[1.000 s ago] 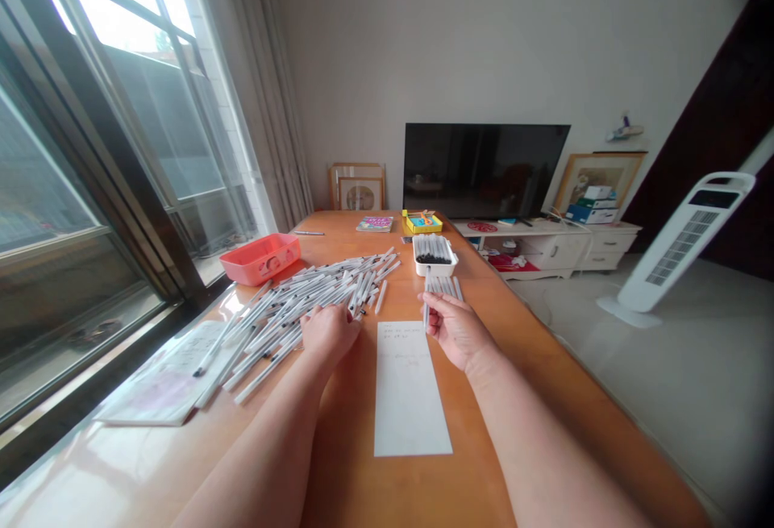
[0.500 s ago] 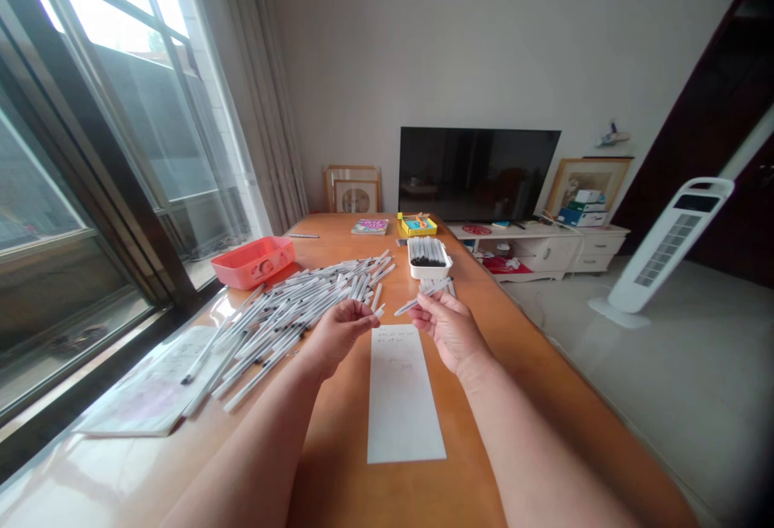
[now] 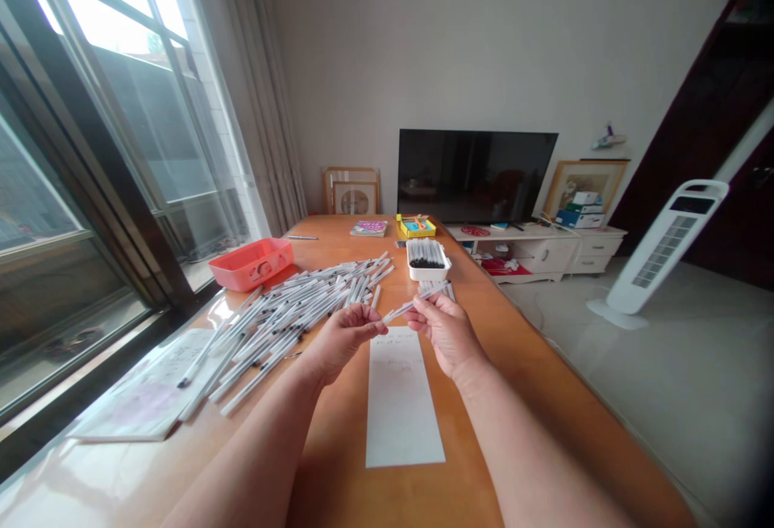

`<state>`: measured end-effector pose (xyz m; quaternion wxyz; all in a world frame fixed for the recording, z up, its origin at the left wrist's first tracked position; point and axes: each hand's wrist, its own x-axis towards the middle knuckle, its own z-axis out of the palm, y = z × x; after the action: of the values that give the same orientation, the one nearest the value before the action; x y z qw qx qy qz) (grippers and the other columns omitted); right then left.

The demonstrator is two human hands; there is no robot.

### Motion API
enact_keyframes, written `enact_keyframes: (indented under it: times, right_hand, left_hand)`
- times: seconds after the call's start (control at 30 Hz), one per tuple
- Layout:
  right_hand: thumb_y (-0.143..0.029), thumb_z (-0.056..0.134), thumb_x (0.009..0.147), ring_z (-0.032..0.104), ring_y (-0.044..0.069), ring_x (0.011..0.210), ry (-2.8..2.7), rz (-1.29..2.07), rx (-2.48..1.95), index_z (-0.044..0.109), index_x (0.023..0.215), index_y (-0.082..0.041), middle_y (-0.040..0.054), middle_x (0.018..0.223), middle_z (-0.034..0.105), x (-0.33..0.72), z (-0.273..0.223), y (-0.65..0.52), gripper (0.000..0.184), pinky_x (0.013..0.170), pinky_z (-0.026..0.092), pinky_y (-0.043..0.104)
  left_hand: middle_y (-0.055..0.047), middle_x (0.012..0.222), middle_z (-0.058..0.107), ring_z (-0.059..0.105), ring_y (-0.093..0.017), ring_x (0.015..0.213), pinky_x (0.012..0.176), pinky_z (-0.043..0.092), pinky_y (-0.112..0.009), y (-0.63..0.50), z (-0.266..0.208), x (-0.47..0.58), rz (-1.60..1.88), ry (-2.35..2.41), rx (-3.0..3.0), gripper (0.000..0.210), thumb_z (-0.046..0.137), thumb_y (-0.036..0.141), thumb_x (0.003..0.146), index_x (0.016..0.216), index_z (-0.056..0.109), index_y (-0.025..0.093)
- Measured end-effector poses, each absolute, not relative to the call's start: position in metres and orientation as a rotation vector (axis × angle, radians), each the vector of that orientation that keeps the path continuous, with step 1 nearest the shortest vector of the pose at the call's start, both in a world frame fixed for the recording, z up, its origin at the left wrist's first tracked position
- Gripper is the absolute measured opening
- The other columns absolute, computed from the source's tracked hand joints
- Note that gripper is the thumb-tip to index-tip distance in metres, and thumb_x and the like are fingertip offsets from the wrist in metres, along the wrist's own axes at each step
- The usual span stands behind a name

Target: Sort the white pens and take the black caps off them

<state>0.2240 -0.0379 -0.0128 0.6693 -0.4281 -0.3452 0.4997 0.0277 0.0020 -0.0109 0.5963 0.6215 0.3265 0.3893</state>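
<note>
My right hand [image 3: 448, 336] is closed round a slim, whitish pen [image 3: 432, 293], which slants up to the right with its dark end away from me. The pen's lower left end meets the fingertips of my left hand [image 3: 347, 339]. Thumb and fingers of that hand are pinched together; whatever small piece they hold is hidden. Beneath the hands lies a long white sheet of paper [image 3: 404, 407] with faint handwriting at its top. To the left spreads a loose pile of white pens [image 3: 290, 310] with black ends.
A white box [image 3: 429, 274] packed with pens stands beyond my right hand, with more pens before it. Farther back are a yellow box [image 3: 417, 230] and a booklet [image 3: 368, 228]. A red plastic basket [image 3: 251, 264] and a paper pad [image 3: 139, 399] sit at left on the wooden table [image 3: 513, 399].
The pen's lower left end has come to the left hand's fingertips; before, a gap lay between them. The small white piece seen at the left fingertips no longer shows separately.
</note>
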Motion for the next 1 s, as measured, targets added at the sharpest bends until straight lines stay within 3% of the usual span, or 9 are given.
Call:
enact_keyframes:
  times: [0.17,0.4,1.0]
  right_hand:
    - [-0.044,0.08,0.078,0.07,0.018,0.081,-0.83,1.125,-0.981,0.065,0.087,-0.018,0.0045,0.084,0.072,0.2204,-0.0141,-0.0393,0.031,0.075,0.055,0.031]
    - [-0.045,0.08,0.078,0.071,0.019,0.079,-0.844,1.117,-1.016,0.064,0.089,-0.018,0.0045,0.081,0.073,0.216,-0.0148,-0.0393,0.033,0.075,0.057,0.033]
    - [-0.049,0.083,0.076,0.072,0.018,0.073,-0.854,1.157,-0.989,0.067,0.091,-0.016,0.0064,0.077,0.075,0.2163,-0.0116,-0.0425,0.04,0.075,0.059,0.032]
  left_hand:
    - [-0.003,0.089,0.07,0.058,-0.016,0.085,0.083,0.038,-0.03,0.0004,-0.0105,0.0301,0.906,0.775,1.385,0.023,0.079,0.031,0.076,0.093,0.071,0.018]
    - [-0.004,0.083,0.068,0.056,-0.016,0.079,0.079,0.038,-0.03,-0.0017,-0.0099,0.0326,0.848,0.825,1.342,0.025,0.081,0.037,0.074,0.084,0.072,0.017]
    - [-0.008,0.081,0.071,0.059,-0.016,0.077,0.077,0.044,-0.031,-0.0021,-0.0102,0.0322,0.883,0.739,1.382,0.027,0.077,0.041,0.081,0.084,0.071,0.015]
